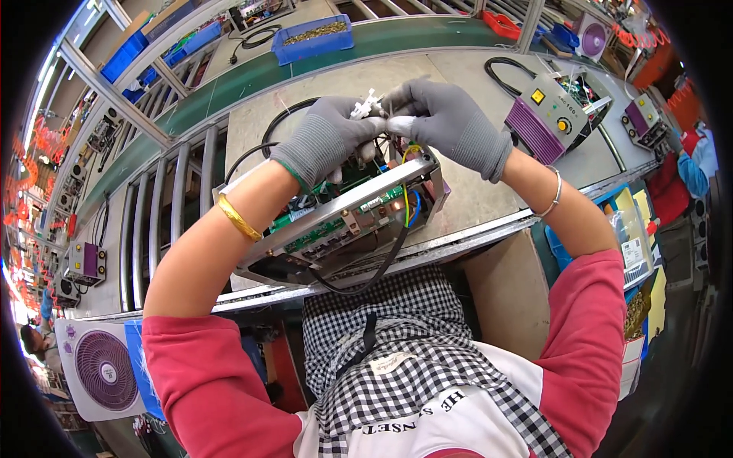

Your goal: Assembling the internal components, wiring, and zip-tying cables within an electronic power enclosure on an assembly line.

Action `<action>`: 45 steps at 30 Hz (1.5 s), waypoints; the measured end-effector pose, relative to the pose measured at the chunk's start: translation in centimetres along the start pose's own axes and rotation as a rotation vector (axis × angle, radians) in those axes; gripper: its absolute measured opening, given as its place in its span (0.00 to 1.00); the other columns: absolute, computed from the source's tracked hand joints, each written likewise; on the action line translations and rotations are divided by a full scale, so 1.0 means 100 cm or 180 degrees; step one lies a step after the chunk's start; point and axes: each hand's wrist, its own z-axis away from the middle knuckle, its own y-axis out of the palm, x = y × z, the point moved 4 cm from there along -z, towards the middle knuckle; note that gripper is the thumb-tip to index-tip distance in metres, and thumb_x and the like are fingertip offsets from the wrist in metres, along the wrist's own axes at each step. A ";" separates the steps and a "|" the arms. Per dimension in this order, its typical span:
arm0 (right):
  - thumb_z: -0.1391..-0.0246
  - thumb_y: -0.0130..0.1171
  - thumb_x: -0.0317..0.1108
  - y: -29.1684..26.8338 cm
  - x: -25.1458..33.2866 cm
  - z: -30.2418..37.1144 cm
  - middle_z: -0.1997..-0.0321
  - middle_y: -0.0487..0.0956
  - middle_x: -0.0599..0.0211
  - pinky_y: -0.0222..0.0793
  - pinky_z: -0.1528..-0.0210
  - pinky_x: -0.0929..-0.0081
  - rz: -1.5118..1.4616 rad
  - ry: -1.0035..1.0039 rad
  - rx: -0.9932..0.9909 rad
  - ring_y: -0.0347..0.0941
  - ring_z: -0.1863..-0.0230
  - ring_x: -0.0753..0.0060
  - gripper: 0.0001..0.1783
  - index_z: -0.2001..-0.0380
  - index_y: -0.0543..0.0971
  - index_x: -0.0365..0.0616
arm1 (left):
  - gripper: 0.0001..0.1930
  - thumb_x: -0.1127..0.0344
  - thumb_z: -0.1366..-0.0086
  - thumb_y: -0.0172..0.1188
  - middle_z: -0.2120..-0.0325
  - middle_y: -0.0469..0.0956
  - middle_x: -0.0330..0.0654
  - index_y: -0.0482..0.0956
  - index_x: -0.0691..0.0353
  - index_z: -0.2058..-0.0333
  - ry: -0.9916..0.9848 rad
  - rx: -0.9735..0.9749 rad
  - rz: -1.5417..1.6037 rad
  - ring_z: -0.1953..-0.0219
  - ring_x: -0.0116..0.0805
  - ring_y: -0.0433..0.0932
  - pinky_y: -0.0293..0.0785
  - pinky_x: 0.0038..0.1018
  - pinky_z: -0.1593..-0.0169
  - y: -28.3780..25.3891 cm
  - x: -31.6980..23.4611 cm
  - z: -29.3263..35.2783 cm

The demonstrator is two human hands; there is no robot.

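Observation:
Both my hands wear grey knit gloves with pale fingertips. They meet above an open electronic unit (359, 217), which has green circuit boards, a metal frame and a black cable looping over its near side. My left hand (330, 137) is closed, with a small bunch of white plastic pieces (368, 105) sticking up from its fingers. My right hand (443, 118) is closed in a pinch, its fingertips right by the left ones; what it grips is too small to make out. Yellow-green and blue wires (408, 202) run down the unit's right end, below my right hand.
A similar unit with a purple front (546, 114) stands on the bench to the right. Beyond the bench, a blue bin (313, 53) of brass-coloured parts sits on a green conveyor (412, 34). Metal rollers (179, 198) lie left. A person's blue sleeve (693, 175) shows far right.

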 end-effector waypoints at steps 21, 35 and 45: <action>0.54 0.68 0.44 -0.005 0.013 -0.023 0.66 0.82 0.54 0.74 0.57 0.71 0.0858 0.0434 0.0817 0.80 0.63 0.62 0.29 0.52 0.80 0.35 | 0.10 0.62 0.35 0.60 0.86 0.75 0.35 0.81 0.63 0.67 0.0599 -0.0420 -0.0133 0.87 0.21 0.70 0.65 0.22 0.84 0.005 0.016 -0.002; 0.48 0.63 0.37 -0.004 0.024 0.000 0.67 0.83 0.61 0.74 0.60 0.74 0.1488 -0.0450 -0.0243 0.81 0.65 0.69 0.12 0.63 0.82 0.42 | 0.09 0.66 0.36 0.61 0.82 0.76 0.35 0.82 0.67 0.62 0.0949 -0.0469 -0.0743 0.82 0.20 0.72 0.69 0.21 0.77 0.005 0.006 0.002; 0.42 0.59 0.27 -0.002 0.023 -0.030 0.68 0.81 0.68 0.74 0.61 0.80 0.0988 -0.0252 0.0346 0.75 0.68 0.81 0.07 0.61 0.79 0.37 | 0.17 0.53 0.36 0.59 0.81 0.77 0.39 0.83 0.63 0.64 0.0800 -0.0381 -0.1578 0.76 0.26 0.76 0.72 0.30 0.70 -0.010 0.002 0.004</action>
